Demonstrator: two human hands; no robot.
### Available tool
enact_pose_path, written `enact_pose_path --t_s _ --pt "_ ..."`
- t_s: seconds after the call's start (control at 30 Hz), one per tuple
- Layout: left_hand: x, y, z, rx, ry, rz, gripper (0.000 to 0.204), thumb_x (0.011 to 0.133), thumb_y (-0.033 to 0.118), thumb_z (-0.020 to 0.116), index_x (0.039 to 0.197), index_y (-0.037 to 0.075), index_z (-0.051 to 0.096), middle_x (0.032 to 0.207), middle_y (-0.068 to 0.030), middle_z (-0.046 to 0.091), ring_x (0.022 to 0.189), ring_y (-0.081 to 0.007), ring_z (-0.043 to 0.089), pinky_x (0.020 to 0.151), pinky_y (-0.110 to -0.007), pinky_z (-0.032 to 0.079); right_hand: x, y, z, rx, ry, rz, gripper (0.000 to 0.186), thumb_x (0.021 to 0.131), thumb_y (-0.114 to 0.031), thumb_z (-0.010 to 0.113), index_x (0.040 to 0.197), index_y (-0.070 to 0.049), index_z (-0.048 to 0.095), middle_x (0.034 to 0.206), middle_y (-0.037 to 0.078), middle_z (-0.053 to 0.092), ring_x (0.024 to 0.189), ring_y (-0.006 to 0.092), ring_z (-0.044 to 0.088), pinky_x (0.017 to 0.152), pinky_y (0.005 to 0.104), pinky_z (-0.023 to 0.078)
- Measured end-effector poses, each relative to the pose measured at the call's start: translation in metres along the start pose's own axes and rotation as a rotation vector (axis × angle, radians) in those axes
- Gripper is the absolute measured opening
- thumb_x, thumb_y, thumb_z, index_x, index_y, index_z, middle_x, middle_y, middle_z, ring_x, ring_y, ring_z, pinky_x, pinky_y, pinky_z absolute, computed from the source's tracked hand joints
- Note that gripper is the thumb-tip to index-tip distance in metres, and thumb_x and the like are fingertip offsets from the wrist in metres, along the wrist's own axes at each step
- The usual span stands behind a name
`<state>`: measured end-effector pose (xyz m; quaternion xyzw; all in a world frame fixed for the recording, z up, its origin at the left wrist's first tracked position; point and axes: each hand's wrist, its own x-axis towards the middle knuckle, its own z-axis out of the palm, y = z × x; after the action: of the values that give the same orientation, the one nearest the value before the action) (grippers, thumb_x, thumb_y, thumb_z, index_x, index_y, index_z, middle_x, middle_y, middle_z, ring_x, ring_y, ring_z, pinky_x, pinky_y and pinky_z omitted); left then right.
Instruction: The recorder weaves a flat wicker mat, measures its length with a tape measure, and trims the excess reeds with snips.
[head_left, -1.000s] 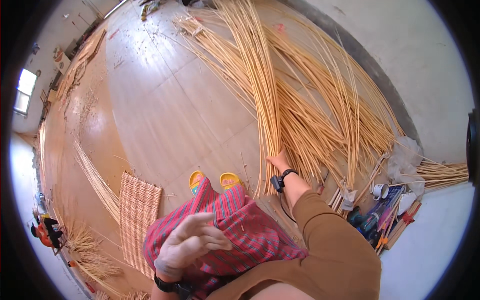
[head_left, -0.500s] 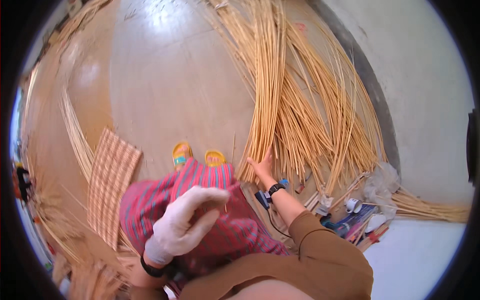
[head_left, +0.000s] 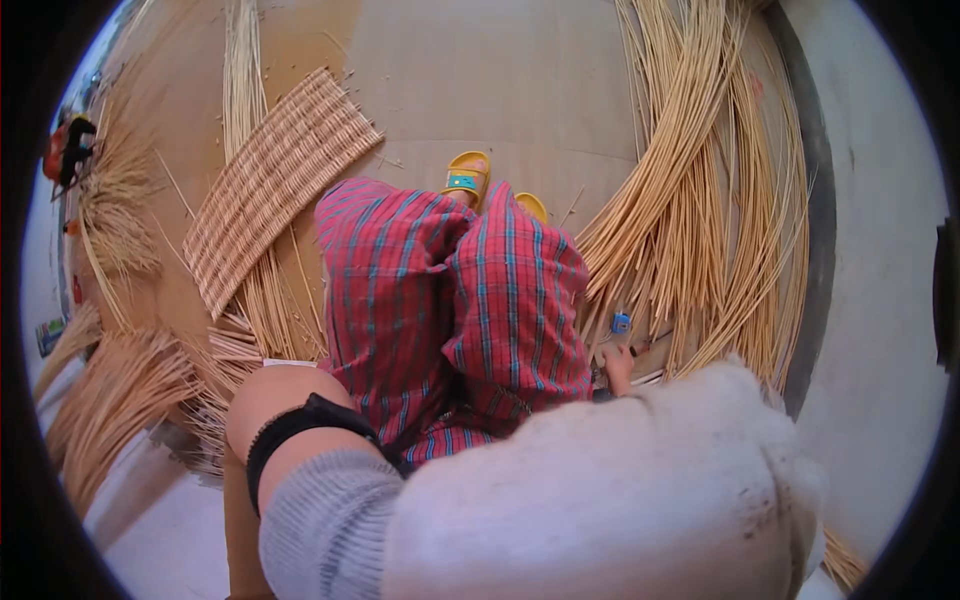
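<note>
My left hand (head_left: 600,490), in an off-white glove with a grey ribbed cuff, fills the lower part of the view, close up. Its fingers are out of clear sight at the right end of the glove. Beyond the glove, low on the floor, part of my right hand (head_left: 617,370) shows, bare, its fingers drawn together at a small dark object I cannot make out. The glove hides the rest of that arm. A small blue object (head_left: 620,322) lies just past the right hand. Long thin tan canes (head_left: 680,200) spread out from there toward the far right.
A woven cane mat (head_left: 275,185) lies at the left over a bundle of pale strips (head_left: 243,80). More loose strips (head_left: 120,400) heap up at the lower left. My legs, in red checked cloth (head_left: 400,290), and yellow sandals (head_left: 468,172) are in the middle. A wall (head_left: 890,200) bounds the right.
My right hand has left the cane ends and drawn back to the floor near the blue object. My gloved left hand has come up close and swung right. The view has shifted.
</note>
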<state>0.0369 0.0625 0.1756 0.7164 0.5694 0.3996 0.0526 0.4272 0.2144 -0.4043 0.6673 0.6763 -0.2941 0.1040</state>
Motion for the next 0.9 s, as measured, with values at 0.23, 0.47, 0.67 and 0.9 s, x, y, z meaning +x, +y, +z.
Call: enact_pose_path --t_s 0.23,0.47,0.67,0.9 --pt "-0.068 0.019 -0.059 0.115 0.211 -0.105 0.026 0.080 0.013 0.067 0.104 0.013 0.075 0.096 -0.0035 0.068 0.088 -0.0198 0.069 0.073 -0.036 0.057 0.011 -0.075 -0.014 -0.067 -0.035 -0.215 0.065 0.077 -0.033 0.081 0.133 -0.004 0.064 0.128 0.027 0.066 0.122 0.0392 0.063 0.106 0.0435 0.049" --pt "-0.205 -0.111 -0.085 -0.339 0.318 -1.011 0.049 0.099 0.008 0.059 0.147 0.003 0.049 0.078 -0.0049 0.065 0.069 -0.0094 0.060 0.063 -0.027 0.052 -0.040 -0.197 -0.037 0.280 -0.523 -0.601 0.054 0.089 -0.021 0.079 0.138 -0.008 0.062 0.108 0.013 0.075 0.096 0.0149 0.072 0.081 0.0307 0.056" --pt "-0.495 -0.207 -0.063 0.106 0.111 -1.333 0.077 0.097 0.044 0.063 0.159 0.009 0.033 0.088 -0.0199 0.073 0.061 -0.0267 0.069 0.056 -0.042 0.053 -0.098 -0.245 -0.026 0.031 -0.579 -0.572 0.058 0.086 -0.032 0.079 0.134 -0.004 0.063 0.113 0.020 0.074 0.106 0.0282 0.072 0.091 0.0396 0.056" --pt "-0.273 -0.167 -0.058 -0.531 0.628 -1.249 0.052 0.107 0.027 0.057 0.155 0.012 0.044 0.056 0.0074 0.041 0.042 -0.0015 0.032 0.039 -0.021 0.025 -0.038 -0.035 -0.033 -0.172 0.078 -0.564 0.056 0.084 -0.024 0.078 0.133 -0.002 0.061 0.088 0.015 0.076 0.075 0.0257 0.075 0.070 0.0389 0.058"
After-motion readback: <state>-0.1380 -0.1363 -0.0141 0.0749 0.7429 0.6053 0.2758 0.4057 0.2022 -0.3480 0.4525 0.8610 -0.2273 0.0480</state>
